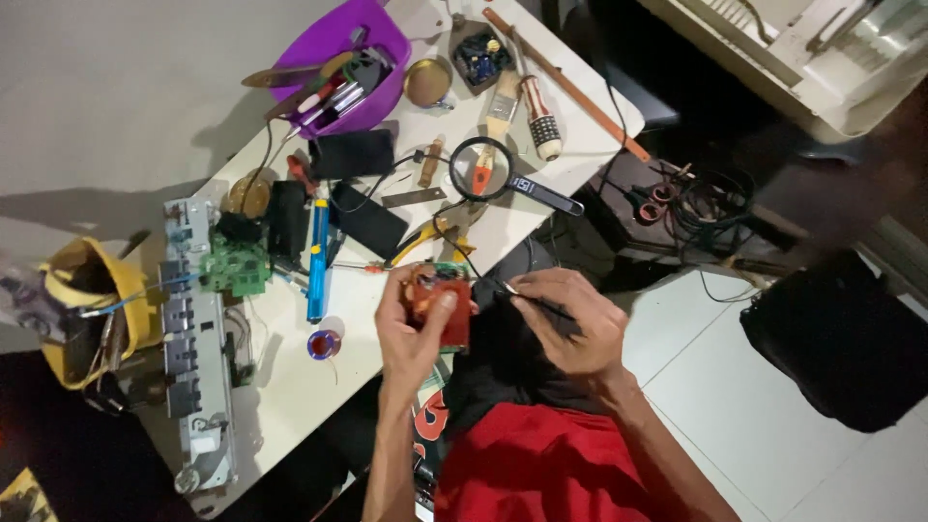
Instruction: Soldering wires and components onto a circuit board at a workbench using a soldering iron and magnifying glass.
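Starting at the 9 o'clock edge, a yellow container (92, 309) stuffed with cables sits beside a long grey metal chassis (193, 338) that runs along the white surface (290, 387). A green circuit board (235, 268) rests against the chassis, and just to its right lies a blue pen-shaped tool (317, 261), with a small spool of wire (324, 343) below it. Toward 11 o'clock a purple bowl (343, 63) holds pens and small tools. Near the middle, the left hand (416, 324) is clenched around a small red electronic module (445, 304), fingers wrapped over its top and thumb along its side, holding it above the surface's near edge. Toward 12 o'clock from it lies a magnifying glass (483, 169) with a black handle, next to a paintbrush (501, 106) and a wooden-handled tool (541, 121). At 3 o'clock from the module, the right hand (570, 324) pinches a thin black probe-like tool (536, 302), its tip pointing at the module's right side; whether the tip touches cannot be told. Coiled cables (710, 198) lie on the floor toward 2 o'clock.
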